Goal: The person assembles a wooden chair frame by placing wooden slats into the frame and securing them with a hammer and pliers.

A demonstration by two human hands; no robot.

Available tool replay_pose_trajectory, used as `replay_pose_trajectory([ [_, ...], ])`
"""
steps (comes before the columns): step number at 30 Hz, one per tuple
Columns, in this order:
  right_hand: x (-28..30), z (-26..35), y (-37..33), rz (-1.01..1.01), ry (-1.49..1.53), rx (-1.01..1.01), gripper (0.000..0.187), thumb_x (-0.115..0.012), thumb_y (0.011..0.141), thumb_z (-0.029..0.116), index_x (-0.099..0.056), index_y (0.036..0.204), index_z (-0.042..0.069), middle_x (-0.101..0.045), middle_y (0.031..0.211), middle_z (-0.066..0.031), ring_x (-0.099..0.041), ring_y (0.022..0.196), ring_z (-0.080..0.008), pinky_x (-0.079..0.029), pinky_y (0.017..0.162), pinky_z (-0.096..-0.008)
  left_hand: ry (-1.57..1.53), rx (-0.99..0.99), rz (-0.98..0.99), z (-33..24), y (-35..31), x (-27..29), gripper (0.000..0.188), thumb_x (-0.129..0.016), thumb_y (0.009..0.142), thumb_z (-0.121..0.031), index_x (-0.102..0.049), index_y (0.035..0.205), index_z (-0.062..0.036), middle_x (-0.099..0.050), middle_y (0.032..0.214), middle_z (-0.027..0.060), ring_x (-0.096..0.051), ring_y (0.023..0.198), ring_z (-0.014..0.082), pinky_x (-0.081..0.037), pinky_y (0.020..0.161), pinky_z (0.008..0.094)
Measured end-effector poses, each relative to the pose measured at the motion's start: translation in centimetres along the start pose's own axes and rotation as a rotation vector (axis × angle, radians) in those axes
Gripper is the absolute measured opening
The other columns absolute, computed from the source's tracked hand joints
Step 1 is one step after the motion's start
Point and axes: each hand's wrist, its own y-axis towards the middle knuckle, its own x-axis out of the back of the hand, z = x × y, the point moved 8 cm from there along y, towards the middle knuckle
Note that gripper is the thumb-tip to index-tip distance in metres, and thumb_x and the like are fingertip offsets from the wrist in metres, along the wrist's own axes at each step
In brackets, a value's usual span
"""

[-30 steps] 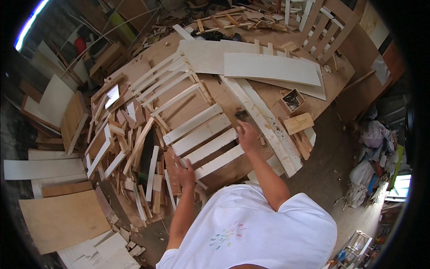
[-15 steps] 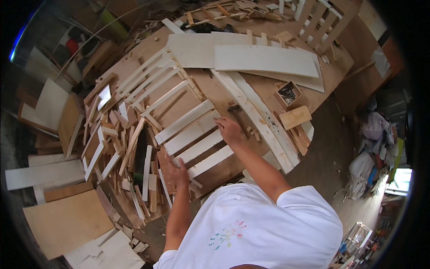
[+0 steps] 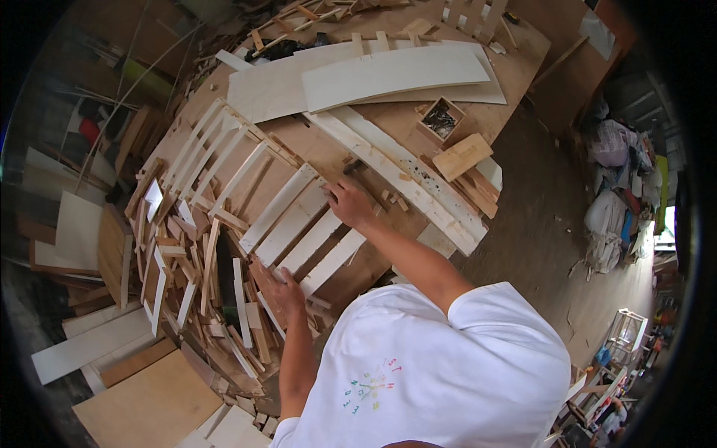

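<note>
Several white wooden slats (image 3: pixel 278 209) lie side by side on the table, joined into a panel in front of me. At the panel's far right end is my right hand (image 3: pixel 349 203), its fingers curled and pinched against a slat's end. Whatever it may hold there is too small to make out. My left hand (image 3: pixel 282 293) rests at the near left end with its fingers stretched out along the slat ends. Beyond the panel, to the left, lies another white slatted frame (image 3: pixel 250 128).
Long white planks (image 3: pixel 403 175) run along the panel's right side. An open wooden box (image 3: pixel 430 134) holds small dark metal pieces, near a wood block (image 3: pixel 463 155). Wide white boards (image 3: pixel 396 75) cover the back. Scrap wood (image 3: pixel 202 276) is heaped at left; bags (image 3: pixel 609 213) hang at right.
The whole view has shifted and turned slightly. Both hands keep to the same ends of the panel; the left hand's fingers look a little straighter.
</note>
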Motion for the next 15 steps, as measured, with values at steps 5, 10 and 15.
replay_pose_trajectory([
  [5,3.0,0.2,-1.9,-0.08,0.154,0.089,0.033,-0.065,0.097,0.02,-0.066,0.128,0.011,-0.067,0.121,-0.0132,-0.066,0.11,-0.0374,-0.055,0.092,-0.0466,0.008,-0.008,-0.017,0.2,-0.3,0.3,0.068,-0.062,0.1,-0.02,-0.035,0.159,-0.0015,-0.039,0.16,0.0259,-0.037,0.148,0.0439,-0.031,0.122,0.0481],
  [10,5.9,-1.3,-11.3,-0.013,0.117,0.058,0.041,-0.066,0.096,0.018,-0.064,0.136,0.012,-0.066,0.127,-0.0138,-0.065,0.114,-0.0347,-0.055,0.095,-0.0445,0.208,-0.164,-0.151,4.2,-3.6,-0.8,0.059,-0.063,0.101,-0.025,-0.046,0.151,-0.0012,-0.04,0.157,0.03,-0.039,0.146,0.0477,-0.037,0.117,0.0539],
  [15,8.4,-6.3,-18.2,0.203,0.095,-0.24,0.046,-0.069,0.095,0.016,-0.063,0.14,0.01,-0.072,0.117,-0.0169,-0.072,0.102,-0.0328,-0.056,0.094,-0.0416,0.276,-0.401,0.069,0.4,-12.3,-1.9,0.058,-0.064,0.099,-0.022,-0.047,0.152,-0.0031,-0.036,0.163,0.0259,-0.032,0.153,0.0432,-0.031,0.123,0.053],
])
